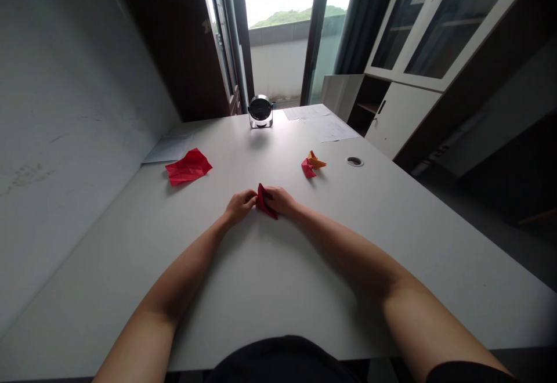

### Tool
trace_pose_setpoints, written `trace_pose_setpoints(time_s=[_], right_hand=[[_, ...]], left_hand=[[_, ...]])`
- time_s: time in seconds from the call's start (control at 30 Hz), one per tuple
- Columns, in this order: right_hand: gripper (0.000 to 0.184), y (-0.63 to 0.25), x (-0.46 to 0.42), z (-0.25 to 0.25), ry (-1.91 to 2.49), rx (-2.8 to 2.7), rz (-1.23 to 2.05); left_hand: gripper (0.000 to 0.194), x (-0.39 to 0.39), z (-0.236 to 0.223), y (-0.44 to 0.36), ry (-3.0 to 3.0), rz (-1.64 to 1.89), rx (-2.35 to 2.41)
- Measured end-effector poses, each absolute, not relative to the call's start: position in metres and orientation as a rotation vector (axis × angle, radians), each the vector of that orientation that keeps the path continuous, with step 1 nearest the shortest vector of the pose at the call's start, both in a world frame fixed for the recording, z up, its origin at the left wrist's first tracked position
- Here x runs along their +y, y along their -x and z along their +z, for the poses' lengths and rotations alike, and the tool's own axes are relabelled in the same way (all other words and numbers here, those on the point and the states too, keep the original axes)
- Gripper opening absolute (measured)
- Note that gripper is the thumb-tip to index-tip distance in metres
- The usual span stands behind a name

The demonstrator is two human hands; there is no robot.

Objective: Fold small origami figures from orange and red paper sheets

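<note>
I am viewing through one head-worn camera, looking forward and down from above the near side of a white table [287,296], sitting well back from left hand [240,205] and right hand [281,200], facing glass doors [279,29] beyond.

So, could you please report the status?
Left hand, right hand on folded red paper. Red sheet off left; red and orange paper off right. Nothing blocking.

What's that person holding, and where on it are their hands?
A folded red paper: the left hand holds its left side, the right hand its right side. Exact fingertip placement is too small to tell.
</note>
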State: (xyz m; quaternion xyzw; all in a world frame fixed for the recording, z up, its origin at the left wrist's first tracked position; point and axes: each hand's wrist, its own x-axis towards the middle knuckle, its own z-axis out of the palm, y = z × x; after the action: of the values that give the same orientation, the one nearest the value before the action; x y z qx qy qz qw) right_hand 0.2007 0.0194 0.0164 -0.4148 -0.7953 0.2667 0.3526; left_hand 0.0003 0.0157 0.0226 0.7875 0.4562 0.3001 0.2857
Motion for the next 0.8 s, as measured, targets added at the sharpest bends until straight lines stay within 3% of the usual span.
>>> trace_pose_setpoints(time_s=[0.8], right_hand=[[0.014,-0.2011,0.0183,0.0177,1.074,-2.060,0.674]], left_hand=[[0.025,0.0176,0.0208,0.0017,-2.125,0.789,1.219]])
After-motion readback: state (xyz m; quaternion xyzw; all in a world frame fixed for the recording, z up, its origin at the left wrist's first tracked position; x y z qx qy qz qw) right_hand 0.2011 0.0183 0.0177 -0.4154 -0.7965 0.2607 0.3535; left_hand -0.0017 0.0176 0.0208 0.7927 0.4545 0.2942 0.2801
